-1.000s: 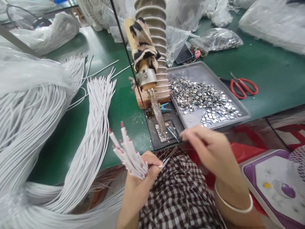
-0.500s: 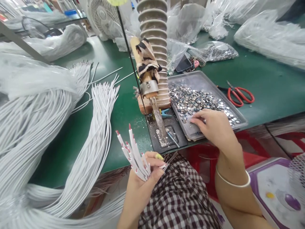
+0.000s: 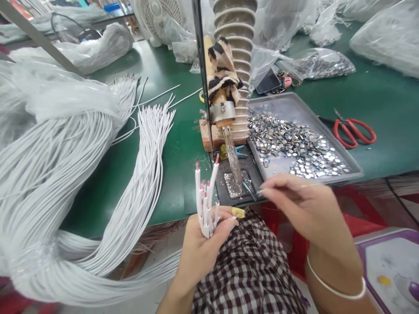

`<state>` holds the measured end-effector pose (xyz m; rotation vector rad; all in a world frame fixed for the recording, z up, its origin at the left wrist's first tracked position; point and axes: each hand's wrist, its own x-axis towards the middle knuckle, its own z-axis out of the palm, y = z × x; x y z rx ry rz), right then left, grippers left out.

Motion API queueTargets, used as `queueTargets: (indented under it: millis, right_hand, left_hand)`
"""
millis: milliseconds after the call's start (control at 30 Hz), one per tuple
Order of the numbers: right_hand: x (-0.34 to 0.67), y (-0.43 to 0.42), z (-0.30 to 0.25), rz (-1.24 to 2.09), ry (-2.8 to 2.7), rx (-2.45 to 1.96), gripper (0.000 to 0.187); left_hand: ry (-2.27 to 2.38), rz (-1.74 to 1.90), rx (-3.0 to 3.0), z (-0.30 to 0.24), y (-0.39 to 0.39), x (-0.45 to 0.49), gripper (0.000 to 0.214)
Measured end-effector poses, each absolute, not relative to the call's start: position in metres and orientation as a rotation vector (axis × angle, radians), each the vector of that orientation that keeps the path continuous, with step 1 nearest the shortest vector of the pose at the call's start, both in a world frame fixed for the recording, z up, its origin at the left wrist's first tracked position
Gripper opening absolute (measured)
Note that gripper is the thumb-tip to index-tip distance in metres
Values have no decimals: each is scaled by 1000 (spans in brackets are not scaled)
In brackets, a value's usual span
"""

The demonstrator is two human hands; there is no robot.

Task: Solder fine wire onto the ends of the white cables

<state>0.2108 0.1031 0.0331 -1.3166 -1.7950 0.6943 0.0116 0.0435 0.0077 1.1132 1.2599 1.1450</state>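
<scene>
Right hand [image 3: 306, 204] moved off tray [image 3: 288, 102], beside blue rod [image 3: 248, 190].

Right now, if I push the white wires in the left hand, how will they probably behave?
The wires would probably feel springy rather than floppy, since they stand up from the left hand without drooping. Single ones may shift separately, because their red tips sit at different heights. They look thin, so each is likely light.
</scene>
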Motion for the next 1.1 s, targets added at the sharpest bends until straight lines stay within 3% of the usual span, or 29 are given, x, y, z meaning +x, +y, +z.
queueTargets:
  millis: [133,467,700,833,1100]
  right_hand:
    - [189,81,36,1054,-1708,-1172,12]
    - [186,83,29,1082,-1643,-1134,13]
    - [184,68,16,819,-1522,-1140,32]
    - [183,62,17,509,-1562,-1167,23]
    - [177,68,24,285,-1661,-1031,41]
  left_hand:
    - [1256,1123,1214,11,44,11,19]
    - [1349,1069,1303,16,47,11,16]
    - [1337,1097,1233,22,57,11,22]
    - [1408,1120,1183,30,66,12,18]
    - [1419,1144,1222,42,77,13,15]
